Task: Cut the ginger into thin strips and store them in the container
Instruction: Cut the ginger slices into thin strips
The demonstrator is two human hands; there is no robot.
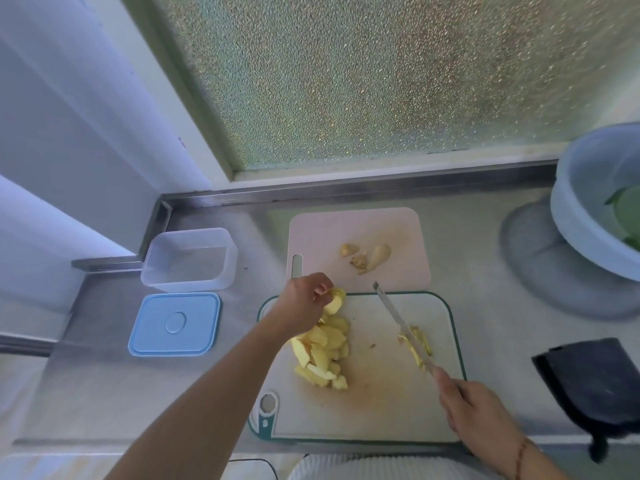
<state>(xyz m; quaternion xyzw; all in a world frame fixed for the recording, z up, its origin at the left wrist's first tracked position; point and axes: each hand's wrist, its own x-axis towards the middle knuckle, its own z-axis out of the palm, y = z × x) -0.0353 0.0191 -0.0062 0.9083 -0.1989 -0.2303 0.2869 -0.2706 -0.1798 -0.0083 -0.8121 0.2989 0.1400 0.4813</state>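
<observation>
Starting at the far left: the clear container stands open on the steel counter, its blue lid lying just in front of it, nothing inside yet as far as I can see. Moving right, the left hand pinches a ginger slice above the heap of ginger slices on the green-rimmed cutting board. Behind it, on the pink board, sit a few knobbly ginger offcuts. Further right, the right hand is wrapped round the knife, blade angled over a small line of cut strips. Risks now, I'd say: the pinched slice could slip before it's laid flat, and the blade may scatter those strips off the board's right edge.
</observation>
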